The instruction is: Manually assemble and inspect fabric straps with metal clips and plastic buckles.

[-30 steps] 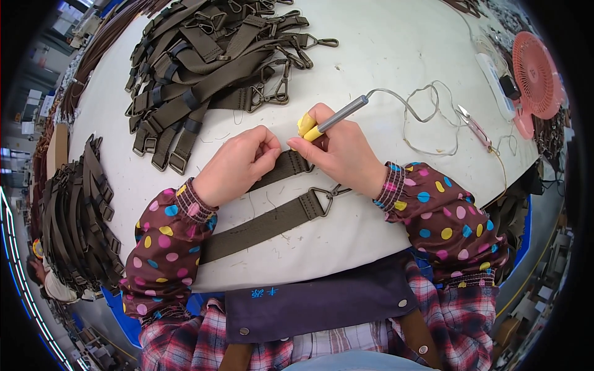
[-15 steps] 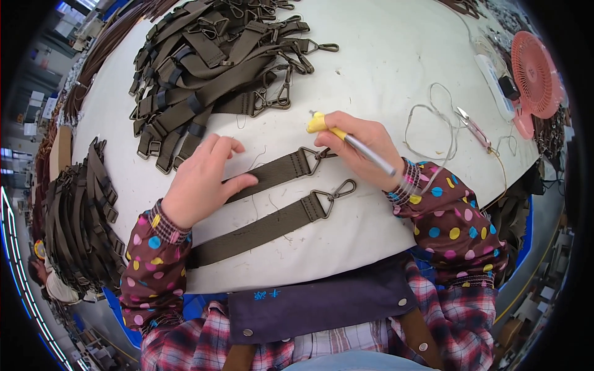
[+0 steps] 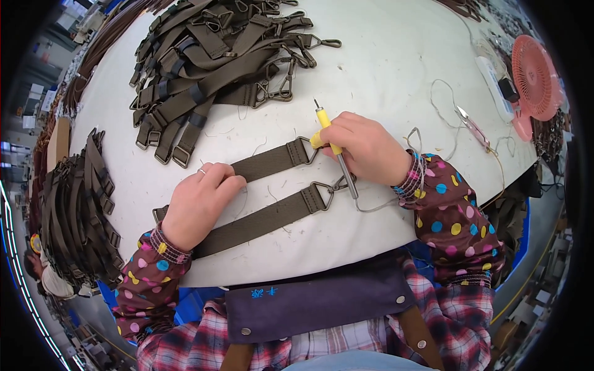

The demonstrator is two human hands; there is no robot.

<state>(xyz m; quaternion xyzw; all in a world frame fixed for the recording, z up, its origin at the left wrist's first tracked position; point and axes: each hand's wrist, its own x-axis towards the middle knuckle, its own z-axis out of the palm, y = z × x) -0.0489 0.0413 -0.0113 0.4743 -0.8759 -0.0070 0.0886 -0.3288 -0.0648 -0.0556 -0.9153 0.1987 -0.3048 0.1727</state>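
Two dark olive webbing straps lie slanting side by side on the white tabletop. The far strap [image 3: 269, 162] has a metal triangle ring at its right end; its hook is hidden behind my right fingers. My left hand [image 3: 204, 201] is closed, its curled fingers gripping the far strap near its middle. Its wrist covers part of the near strap [image 3: 260, 219], whose triangle ring and snap hook lie below my right hand. My right hand [image 3: 365, 148] holds a yellow and silver corded pen-shaped tool [image 3: 337, 148], thin dark tip upward, its fingers touching the far strap's ring end.
A pile of similar straps [image 3: 216, 74] with buckles and hooks lies at the far left. More straps [image 3: 77, 210] hang off the left edge. Small thread snips [image 3: 473, 127], a cord, a white power strip [image 3: 495, 86] and a pink fan [image 3: 536, 77] are at the right. Loose threads litter the table.
My left hand has come down and closed on the far strap. My right hand has turned the pen-shaped tool more upright, tip away from me, and moved to the ring.
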